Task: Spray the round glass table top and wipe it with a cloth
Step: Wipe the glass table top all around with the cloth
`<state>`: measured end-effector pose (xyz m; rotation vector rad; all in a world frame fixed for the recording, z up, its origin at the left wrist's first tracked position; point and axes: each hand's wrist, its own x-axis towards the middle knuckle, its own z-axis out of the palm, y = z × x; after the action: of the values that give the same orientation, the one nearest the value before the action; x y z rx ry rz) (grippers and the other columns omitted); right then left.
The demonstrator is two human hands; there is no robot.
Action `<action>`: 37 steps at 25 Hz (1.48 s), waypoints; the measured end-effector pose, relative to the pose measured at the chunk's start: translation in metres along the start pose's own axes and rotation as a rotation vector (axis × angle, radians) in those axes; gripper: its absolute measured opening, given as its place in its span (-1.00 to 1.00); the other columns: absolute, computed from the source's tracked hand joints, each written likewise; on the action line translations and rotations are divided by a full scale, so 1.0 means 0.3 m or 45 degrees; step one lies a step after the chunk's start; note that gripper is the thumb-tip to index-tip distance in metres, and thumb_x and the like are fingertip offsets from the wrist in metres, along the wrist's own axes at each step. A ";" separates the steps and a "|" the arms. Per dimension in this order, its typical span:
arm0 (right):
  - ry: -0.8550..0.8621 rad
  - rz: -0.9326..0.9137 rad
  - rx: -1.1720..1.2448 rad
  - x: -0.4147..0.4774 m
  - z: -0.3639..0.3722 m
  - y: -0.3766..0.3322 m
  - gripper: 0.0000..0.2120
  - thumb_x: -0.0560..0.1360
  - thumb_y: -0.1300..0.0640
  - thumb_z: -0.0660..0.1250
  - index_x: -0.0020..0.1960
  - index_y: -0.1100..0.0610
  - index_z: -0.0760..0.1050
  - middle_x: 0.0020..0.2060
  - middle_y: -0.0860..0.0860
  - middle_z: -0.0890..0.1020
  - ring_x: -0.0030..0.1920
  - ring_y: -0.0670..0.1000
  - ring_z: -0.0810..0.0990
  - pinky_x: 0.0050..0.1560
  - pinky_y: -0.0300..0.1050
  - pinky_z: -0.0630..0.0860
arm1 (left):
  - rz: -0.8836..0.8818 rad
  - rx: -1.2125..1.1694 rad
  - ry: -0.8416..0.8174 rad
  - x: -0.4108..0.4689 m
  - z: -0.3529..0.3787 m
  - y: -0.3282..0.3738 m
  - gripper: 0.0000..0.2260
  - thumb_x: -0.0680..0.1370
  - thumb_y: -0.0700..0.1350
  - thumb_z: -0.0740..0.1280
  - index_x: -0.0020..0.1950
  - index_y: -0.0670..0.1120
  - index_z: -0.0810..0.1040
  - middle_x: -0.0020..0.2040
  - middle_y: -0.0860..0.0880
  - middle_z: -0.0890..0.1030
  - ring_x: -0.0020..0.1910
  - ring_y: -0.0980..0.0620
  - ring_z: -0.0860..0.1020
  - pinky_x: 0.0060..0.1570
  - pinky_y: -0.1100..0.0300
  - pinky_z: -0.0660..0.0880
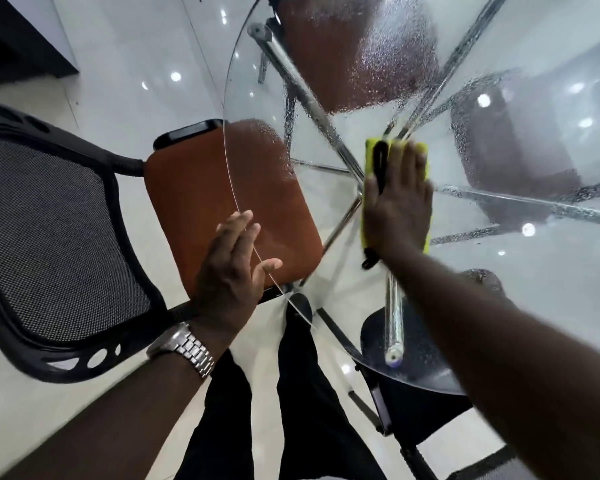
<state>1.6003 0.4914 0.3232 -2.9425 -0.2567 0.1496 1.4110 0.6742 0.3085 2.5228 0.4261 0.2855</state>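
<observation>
The round glass table top (257, 98) fills the upper right, and spray droplets cover much of it. A yellow cloth with a black strip (373, 157) lies flat on the glass near the middle. My right hand (400, 206) presses flat on the cloth with straight fingers. My left hand (232, 268), with a metal watch at the wrist, rests with straight, spread fingers at the near left rim of the glass. No spray bottle is in view.
A chair with an orange seat and black mesh back (201, 202) is tucked under the table's left side. More chairs show through the glass, among them an orange seat (343, 57). Chrome table legs (394, 323) cross beneath. My black-trousered legs (291, 393) stand at the table's near edge.
</observation>
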 end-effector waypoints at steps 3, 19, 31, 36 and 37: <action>-0.107 -0.522 -0.105 -0.179 0.013 -0.019 -0.37 0.75 -0.15 0.06 0.76 0.02 0.04 0.74 0.02 0.03 0.74 0.04 -0.02 0.71 0.15 0.03 | 0.035 0.012 0.008 0.008 -0.001 -0.009 -0.46 0.44 -0.09 0.60 0.32 -0.33 0.57 0.40 -0.24 0.54 0.43 -0.22 0.49 0.48 -0.13 0.38; -0.128 -1.143 -0.227 0.129 0.000 0.056 -0.47 0.78 -0.16 0.08 0.71 -0.06 0.23 0.71 0.02 0.21 0.72 0.04 0.14 0.66 0.15 0.19 | 0.060 0.025 0.048 0.013 0.028 -0.046 -0.45 0.45 -0.06 0.60 0.34 -0.30 0.59 0.43 -0.19 0.54 0.46 -0.17 0.47 0.42 -0.16 0.44; -0.174 -1.387 -0.239 0.191 -0.007 -0.120 -0.44 0.78 -0.21 0.02 0.73 -0.06 0.16 0.73 0.01 0.15 0.73 0.03 0.06 0.68 0.14 0.12 | 0.214 0.209 -0.028 -0.044 0.020 -0.063 -0.44 0.63 0.03 0.42 0.51 -0.28 0.43 0.58 -0.20 0.36 0.60 -0.17 0.29 0.51 -0.13 0.35; 0.021 -0.130 0.044 0.203 0.005 -0.131 -0.37 0.74 -0.22 0.00 0.75 -0.04 0.07 0.75 0.00 0.06 0.74 0.01 0.00 0.68 0.19 0.10 | 0.265 0.333 -0.101 -0.043 -0.009 -0.089 -0.44 0.63 0.10 0.39 0.50 -0.24 0.47 0.54 -0.19 0.42 0.54 -0.16 0.39 0.49 -0.13 0.38; 0.009 -0.116 0.025 0.108 0.014 -0.161 -0.37 0.74 -0.20 0.00 0.75 -0.02 0.05 0.75 0.01 0.04 0.74 0.03 -0.01 0.68 0.22 0.10 | 0.266 0.335 -0.107 -0.026 -0.016 -0.090 -0.46 0.61 0.13 0.38 0.44 -0.23 0.53 0.50 -0.18 0.48 0.48 -0.16 0.47 0.46 -0.13 0.41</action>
<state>1.6238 0.5449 0.3257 -2.9046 -0.3850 0.1277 1.3958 0.6952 0.2966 2.8313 0.1752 0.2121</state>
